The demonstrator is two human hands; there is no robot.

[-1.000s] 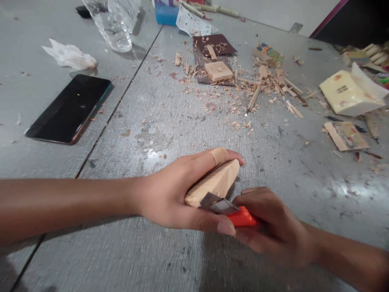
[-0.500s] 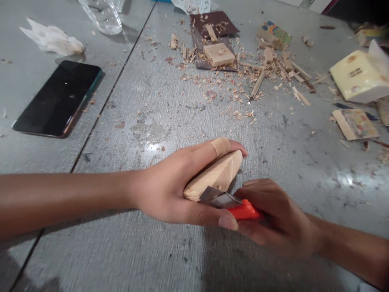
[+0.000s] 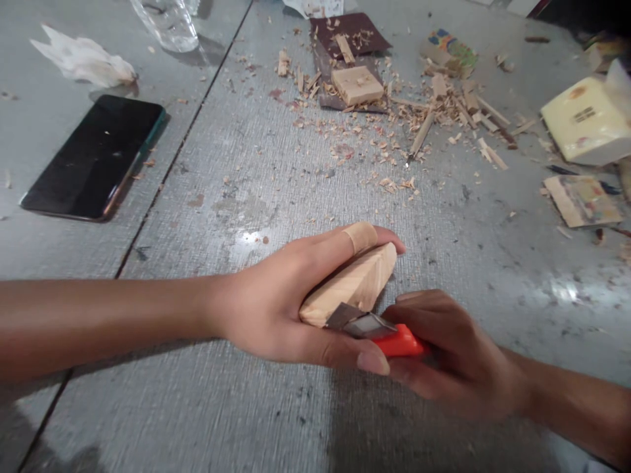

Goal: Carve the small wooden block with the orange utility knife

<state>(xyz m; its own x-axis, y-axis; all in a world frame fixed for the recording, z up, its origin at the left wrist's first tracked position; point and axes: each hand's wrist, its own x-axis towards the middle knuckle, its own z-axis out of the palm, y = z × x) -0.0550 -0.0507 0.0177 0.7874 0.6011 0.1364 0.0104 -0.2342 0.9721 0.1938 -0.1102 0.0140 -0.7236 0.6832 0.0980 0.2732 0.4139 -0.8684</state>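
Tabletop (image 3: 197,420): 1. Phone (image 3: 93,154): 1, lying flat. Tapered wood piece (image 3: 345,286): 1, low centre, left hand (image 3: 276,309) grip clamped on it, fingers far side, thumb near side. Should handle light, stiff, dry, not slippery; pointed end likely the weak bit. Hold by the thick end and long sides, fingers off the blade line. Red-handled knife (image 3: 399,340): 1, right hand (image 3: 458,361) grip closed round the handle, blade at the wood near the left thumb. Loose blocks (image 3: 357,85): 3, maybe a fourth, upper right's blurry. Shavings (image 3: 394,186): too many to count.
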